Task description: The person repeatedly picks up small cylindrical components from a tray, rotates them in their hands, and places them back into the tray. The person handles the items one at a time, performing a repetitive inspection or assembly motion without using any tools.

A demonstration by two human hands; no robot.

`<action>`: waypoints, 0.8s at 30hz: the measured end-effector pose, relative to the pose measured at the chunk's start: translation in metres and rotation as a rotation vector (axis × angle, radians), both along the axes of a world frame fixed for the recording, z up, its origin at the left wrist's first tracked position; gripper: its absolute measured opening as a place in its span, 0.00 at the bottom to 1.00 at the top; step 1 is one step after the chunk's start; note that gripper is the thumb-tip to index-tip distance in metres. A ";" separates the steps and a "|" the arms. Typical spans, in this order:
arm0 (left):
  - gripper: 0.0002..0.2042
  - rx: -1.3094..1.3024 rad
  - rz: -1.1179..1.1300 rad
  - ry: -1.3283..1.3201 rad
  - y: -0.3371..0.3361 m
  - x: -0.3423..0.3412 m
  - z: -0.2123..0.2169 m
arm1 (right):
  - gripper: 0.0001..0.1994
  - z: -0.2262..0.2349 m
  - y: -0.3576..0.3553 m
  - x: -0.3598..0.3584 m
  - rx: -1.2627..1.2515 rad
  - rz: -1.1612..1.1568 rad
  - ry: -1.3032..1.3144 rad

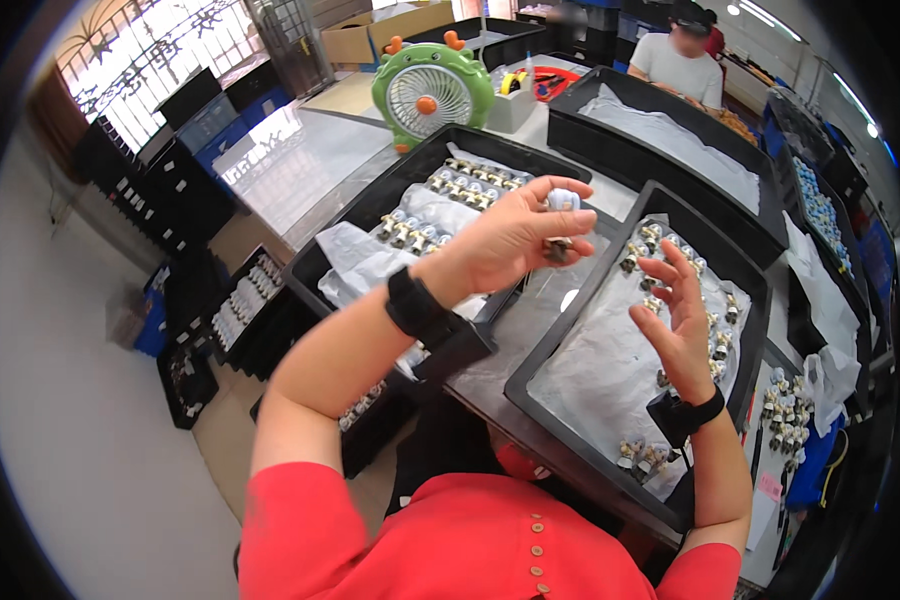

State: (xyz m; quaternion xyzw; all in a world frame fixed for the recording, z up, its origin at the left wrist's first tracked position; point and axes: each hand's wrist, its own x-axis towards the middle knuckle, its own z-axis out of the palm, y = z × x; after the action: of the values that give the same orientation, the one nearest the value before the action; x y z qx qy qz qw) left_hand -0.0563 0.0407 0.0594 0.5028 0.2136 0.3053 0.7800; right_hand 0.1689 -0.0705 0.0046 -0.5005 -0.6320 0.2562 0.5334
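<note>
My left hand is raised above the gap between two black trays, with its thumb and fingers closed around a small figurine. The figurine has a pale bluish-white top and a dark lower end; its middle is hidden by the fingers. Over the right black tray hovers my right hand, fingers apart and curved, holding nothing. Beneath it, similar small figurines lie on white lining paper. In the left black tray, rows of figurines rest between sheets of white paper.
A green fan stands behind the left tray. Beyond the right tray is another long black tray lined with white paper. A person sits at the far side. More figurines stand at the right; stacked dark crates are at the left.
</note>
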 end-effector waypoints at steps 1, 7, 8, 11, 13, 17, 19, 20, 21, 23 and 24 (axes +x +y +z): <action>0.20 0.054 -0.016 0.087 0.004 -0.013 0.008 | 0.36 0.001 0.000 0.000 0.004 -0.003 0.008; 0.20 0.152 -0.185 0.856 0.013 -0.099 -0.018 | 0.35 0.008 -0.002 -0.004 0.033 0.026 0.041; 0.21 0.188 -0.179 0.950 0.013 -0.109 -0.030 | 0.35 0.008 -0.002 -0.004 0.033 0.022 0.035; 0.25 0.681 -0.343 1.487 0.019 -0.127 -0.062 | 0.34 0.006 -0.001 -0.004 0.016 0.024 0.032; 0.25 0.781 -0.468 1.597 0.020 -0.123 -0.069 | 0.32 0.003 0.000 0.000 0.006 0.012 0.022; 0.24 0.741 -0.591 1.683 0.021 -0.119 -0.083 | 0.30 0.001 0.002 0.001 -0.022 -0.002 0.008; 0.24 0.706 -0.540 1.648 0.024 -0.127 -0.094 | 0.29 0.003 0.002 -0.001 -0.028 0.009 0.015; 0.24 0.609 -0.513 1.634 0.027 -0.130 -0.096 | 0.28 0.004 0.001 -0.002 -0.032 0.015 0.019; 0.23 0.519 -0.493 1.616 0.029 -0.130 -0.095 | 0.27 0.004 0.001 -0.001 -0.030 0.020 0.015; 0.23 0.518 -0.495 1.633 0.030 -0.126 -0.090 | 0.25 0.004 0.000 0.002 -0.027 0.030 0.007; 0.23 0.512 -0.494 1.645 0.029 -0.126 -0.088 | 0.24 0.003 0.000 0.002 -0.039 0.041 0.011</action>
State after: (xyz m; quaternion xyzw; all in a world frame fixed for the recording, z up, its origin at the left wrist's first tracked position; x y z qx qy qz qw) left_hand -0.1818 0.0695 -0.0284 0.7529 0.5160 -0.2901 0.2876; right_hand 0.1711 -0.0706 0.0078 -0.4962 -0.6343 0.2819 0.5216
